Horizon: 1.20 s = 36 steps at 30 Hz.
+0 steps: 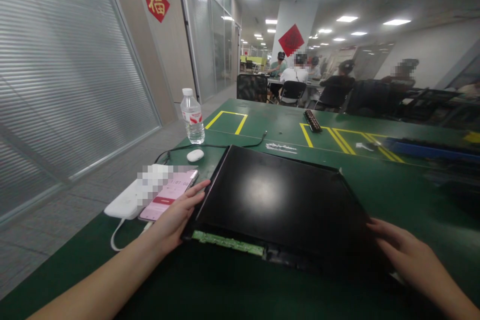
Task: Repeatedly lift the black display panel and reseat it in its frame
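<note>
A black LCD panel (285,205) lies face up in front of me, low over the green table, with a bright reflection in its middle. Along its near edge runs a green circuit strip (227,244). My left hand (183,215) grips the panel's left edge, fingers along the side and thumb low. My right hand (397,240) holds the right edge, with its fingertips partly hidden by the panel. Whether the panel's underside touches the table cannot be seen. Just left of my left hand are a phone (168,192) with a lit pink screen and a white power bank (129,197).
Beyond the panel's far left corner stand a water bottle (193,117), a white earbud case (195,155) and a black cable (258,141). Farther back on the green table (262,115) are yellow tape marks, a dark ridged strip (312,121) and a blue tray (423,149). People sit in the background.
</note>
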### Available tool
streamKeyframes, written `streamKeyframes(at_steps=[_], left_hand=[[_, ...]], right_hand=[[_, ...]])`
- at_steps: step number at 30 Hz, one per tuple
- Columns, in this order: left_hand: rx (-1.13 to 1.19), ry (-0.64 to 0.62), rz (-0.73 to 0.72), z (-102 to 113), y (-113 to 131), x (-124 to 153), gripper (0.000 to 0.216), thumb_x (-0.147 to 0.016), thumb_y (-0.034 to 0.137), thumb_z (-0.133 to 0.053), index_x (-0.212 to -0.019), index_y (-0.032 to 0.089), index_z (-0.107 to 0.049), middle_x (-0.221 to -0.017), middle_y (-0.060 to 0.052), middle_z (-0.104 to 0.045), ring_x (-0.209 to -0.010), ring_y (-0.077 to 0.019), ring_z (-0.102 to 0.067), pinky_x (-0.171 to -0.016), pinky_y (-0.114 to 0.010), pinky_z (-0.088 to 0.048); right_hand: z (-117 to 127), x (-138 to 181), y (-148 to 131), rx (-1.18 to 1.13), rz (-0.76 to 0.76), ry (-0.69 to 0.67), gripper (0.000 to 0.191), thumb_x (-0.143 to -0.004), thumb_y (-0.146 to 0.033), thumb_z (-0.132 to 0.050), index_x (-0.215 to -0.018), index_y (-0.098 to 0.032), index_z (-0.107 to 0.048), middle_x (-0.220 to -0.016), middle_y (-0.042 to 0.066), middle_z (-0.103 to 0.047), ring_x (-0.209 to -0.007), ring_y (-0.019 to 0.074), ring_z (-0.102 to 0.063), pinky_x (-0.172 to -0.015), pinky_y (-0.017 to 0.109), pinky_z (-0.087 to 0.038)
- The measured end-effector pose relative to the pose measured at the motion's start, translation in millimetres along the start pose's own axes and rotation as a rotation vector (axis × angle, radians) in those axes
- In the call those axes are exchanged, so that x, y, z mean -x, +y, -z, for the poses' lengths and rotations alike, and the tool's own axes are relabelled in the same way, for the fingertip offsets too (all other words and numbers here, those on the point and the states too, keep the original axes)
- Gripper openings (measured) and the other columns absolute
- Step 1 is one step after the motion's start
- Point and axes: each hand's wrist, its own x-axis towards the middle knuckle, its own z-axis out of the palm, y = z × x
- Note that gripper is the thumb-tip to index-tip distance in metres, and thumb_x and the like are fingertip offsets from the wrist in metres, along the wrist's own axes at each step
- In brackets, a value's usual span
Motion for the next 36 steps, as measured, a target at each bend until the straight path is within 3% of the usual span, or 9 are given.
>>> streamKeyframes(at_steps=[5, 9, 17, 27, 36], left_hand=[[0.014, -0.013, 0.021, -3.9, 0.8, 4.6, 0.053, -0.101, 0.0, -0.054, -0.151, 0.018, -0.058, -0.082, -0.005, -0.086, -0.066, -0.0207, -0.084, -0.06, -0.028, -0.068], [-0.019, -0.048, 0.061, -5.7, 2.5, 10.2, 0.053, -0.096, 0.008, -0.068, -0.147, 0.018, -0.064, -0.096, -0.009, -0.088, -0.083, -0.0261, -0.086, -0.069, -0.031, -0.07], [-0.134, -0.181, 0.06, 6.7, -1.1, 6.7, 0.094, -0.062, 0.015, -0.098, -0.149, 0.017, -0.063, -0.117, -0.015, -0.086, -0.103, -0.0363, -0.083, -0.083, -0.04, -0.068], [-0.243, -0.183, -0.035, 14.3, -4.4, 3.5, 0.085, -0.065, 0.028, -0.099, -0.145, 0.024, -0.068, -0.144, -0.012, -0.075, -0.124, -0.0361, -0.075, -0.104, -0.045, -0.059], [-0.268, -0.22, -0.102, 10.8, -0.9, 9.1, 0.089, -0.061, 0.039, -0.101, -0.144, 0.025, -0.07, -0.151, -0.012, -0.07, -0.144, -0.0386, -0.059, -0.117, -0.047, -0.049]], right_hand=[[1.0, 1.5, -4.0, -0.021, -0.027, 0.002, 0.039, -0.074, -0.046, -0.053, -0.096, -0.029, -0.081, -0.126, 0.011, -0.079, -0.114, 0.0406, -0.074, -0.099, 0.061, -0.06], [1.7, 1.1, -6.6, -0.03, -0.034, 0.012, 0.037, -0.073, -0.046, -0.053, -0.094, -0.031, -0.08, -0.124, 0.009, -0.08, -0.111, 0.0398, -0.075, -0.096, 0.059, -0.061], [1.0, 1.0, -5.8, -0.029, -0.019, 0.028, 0.035, -0.073, -0.045, -0.052, -0.091, -0.032, -0.079, -0.122, 0.009, -0.081, -0.111, 0.0389, -0.076, -0.094, 0.057, -0.063], [3.1, 0.8, -8.6, -0.024, -0.034, 0.002, 0.037, -0.073, -0.047, -0.053, -0.093, -0.031, -0.079, -0.125, 0.009, -0.08, -0.113, 0.039, -0.075, -0.098, 0.059, -0.06], [4.2, 1.7, -8.6, -0.06, -0.073, -0.014, 0.038, -0.074, -0.046, -0.052, -0.095, -0.03, -0.081, -0.129, 0.009, -0.078, -0.116, 0.0395, -0.074, -0.087, 0.058, -0.065]])
